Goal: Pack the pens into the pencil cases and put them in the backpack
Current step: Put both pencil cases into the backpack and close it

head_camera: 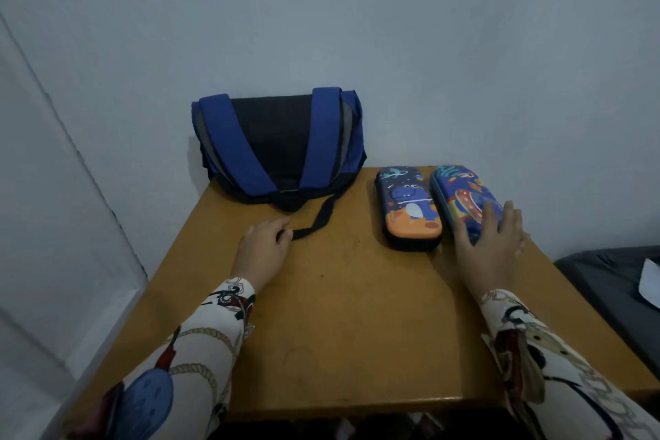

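— Spread and flat, my right hand (491, 246) lies with straight fingers on the near end of the rocket pencil case (464, 196); nothing is curled round it yet.

— And the other hand?

— My left hand (264, 243) rests on the wooden table (339, 332) with its fingers curled onto the end of the black strap (314, 221) trailing from the backpack (278, 146); whether it truly pinches the strap I cannot tell.

— Which way does the case lie from your grip?

— Its long axis runs from my palm toward about 11 o'clock, away from me; the far end points at the wall; so my fingers run roughly along its length, a little to the right of its line.

— The second case?

— The dinosaur pencil case (409, 207) sits just beside it at 9 o'clock, parallel, both closed; my right hand is clearly the nearer one to both.

— And the bag?

— At 10 o'clock from the cases, straps facing up, nearer my left; I see no pens anywhere, so I judge either they are already inside or out of view.
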`<control>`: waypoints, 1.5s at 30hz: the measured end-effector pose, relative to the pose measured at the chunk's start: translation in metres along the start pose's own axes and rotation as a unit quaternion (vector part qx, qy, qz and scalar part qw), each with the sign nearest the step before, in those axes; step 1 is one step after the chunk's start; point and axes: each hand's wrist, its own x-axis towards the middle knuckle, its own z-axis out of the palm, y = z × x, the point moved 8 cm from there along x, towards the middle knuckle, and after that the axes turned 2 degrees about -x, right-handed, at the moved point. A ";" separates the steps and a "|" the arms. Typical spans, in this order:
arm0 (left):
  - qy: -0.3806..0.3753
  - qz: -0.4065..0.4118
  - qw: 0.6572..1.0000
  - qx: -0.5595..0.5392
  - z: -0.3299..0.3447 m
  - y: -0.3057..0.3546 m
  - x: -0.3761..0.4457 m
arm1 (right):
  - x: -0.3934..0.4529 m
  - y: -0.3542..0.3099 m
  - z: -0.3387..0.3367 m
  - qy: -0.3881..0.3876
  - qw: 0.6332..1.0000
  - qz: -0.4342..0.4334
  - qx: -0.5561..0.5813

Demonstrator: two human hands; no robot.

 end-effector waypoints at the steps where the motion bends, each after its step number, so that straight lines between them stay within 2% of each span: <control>1: -0.007 -0.002 1.000 -0.006 -0.001 -0.006 0.000 | -0.002 -0.007 -0.003 0.016 1.000 -0.020 0.008; 5: -0.007 -0.027 0.999 -0.046 -0.002 -0.026 0.003 | -0.005 -0.070 0.001 0.066 0.985 -0.143 0.066; 8: 0.000 -0.043 0.996 -0.072 0.000 -0.036 0.008 | -0.002 -0.126 0.025 0.002 0.977 -0.185 0.105; 13: 0.010 -0.061 0.992 -0.114 -0.002 -0.048 0.009 | 0.007 -0.181 0.100 -0.205 0.953 -0.099 0.198; 16: 0.020 -0.058 0.989 -0.135 -0.003 -0.049 0.009 | 0.007 -0.192 0.137 -0.292 0.920 -0.017 0.261; 20: 0.019 -0.052 0.987 -0.153 -0.001 -0.049 0.010 | 0.009 -0.193 0.176 -0.330 0.884 0.062 0.326; 24: 0.017 -0.049 0.986 -0.157 0.001 -0.052 0.012 | 0.008 -0.196 0.200 -0.342 0.863 0.088 0.361; 26: 0.012 -0.053 0.986 -0.160 0.003 -0.052 0.013 | 0.004 -0.197 0.206 -0.364 0.867 0.071 0.333; 27: 0.009 -0.054 0.985 -0.161 0.004 -0.053 0.013 | 0.001 -0.197 0.208 -0.372 0.883 0.041 0.282; 29: 0.007 -0.056 0.986 -0.156 0.004 -0.053 0.013 | -0.003 -0.196 0.208 -0.365 0.922 -0.057 0.115; 30: 0.008 -0.058 0.986 -0.155 0.004 -0.053 0.013 | -0.005 -0.196 0.205 -0.350 0.930 -0.102 0.038; 33: 0.007 -0.055 0.987 -0.153 0.003 -0.052 0.012 | -0.011 -0.197 0.198 -0.328 0.923 -0.187 -0.073; 40: 0.004 -0.042 0.988 -0.150 0.004 -0.051 0.012 | -0.028 -0.183 0.175 -0.322 0.921 -0.209 -0.072; 45: 0.003 -0.043 0.988 -0.151 0.005 -0.051 0.013 | -0.041 -0.169 0.140 -0.246 0.950 -0.189 -0.043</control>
